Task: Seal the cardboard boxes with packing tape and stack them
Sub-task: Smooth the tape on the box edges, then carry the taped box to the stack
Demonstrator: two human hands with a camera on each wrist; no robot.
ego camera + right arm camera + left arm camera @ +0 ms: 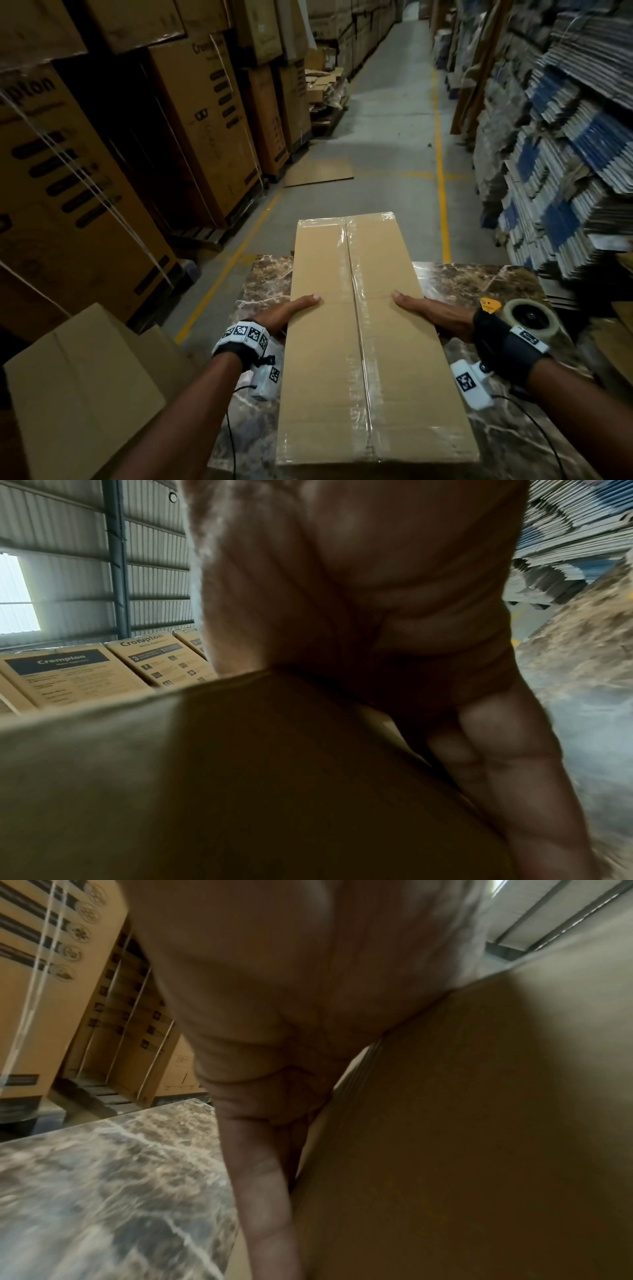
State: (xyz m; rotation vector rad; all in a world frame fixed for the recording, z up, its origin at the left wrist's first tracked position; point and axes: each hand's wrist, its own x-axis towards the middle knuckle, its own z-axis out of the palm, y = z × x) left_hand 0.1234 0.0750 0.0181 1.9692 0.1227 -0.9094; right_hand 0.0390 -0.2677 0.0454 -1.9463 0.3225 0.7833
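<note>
Long taped cardboard box (363, 342) lies lengthwise mid-table on the marble table (513, 284), far end overhanging its far edge. Left hand (287, 317) and right hand (431, 317) clasp its long sides, thumbs on top, fingers probably against the walls. Tape roll (531, 318) near the right edge.

Black wristbands (493, 337) with white coded tags, thin cables

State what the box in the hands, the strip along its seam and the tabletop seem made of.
Box: matte brown corrugated cardboard, fluted edge in the left wrist view. Strip: clear glossy plastic tape, showing glare and wrinkles. Tabletop: polished veined brown marble, or a laminate imitating it.
</note>
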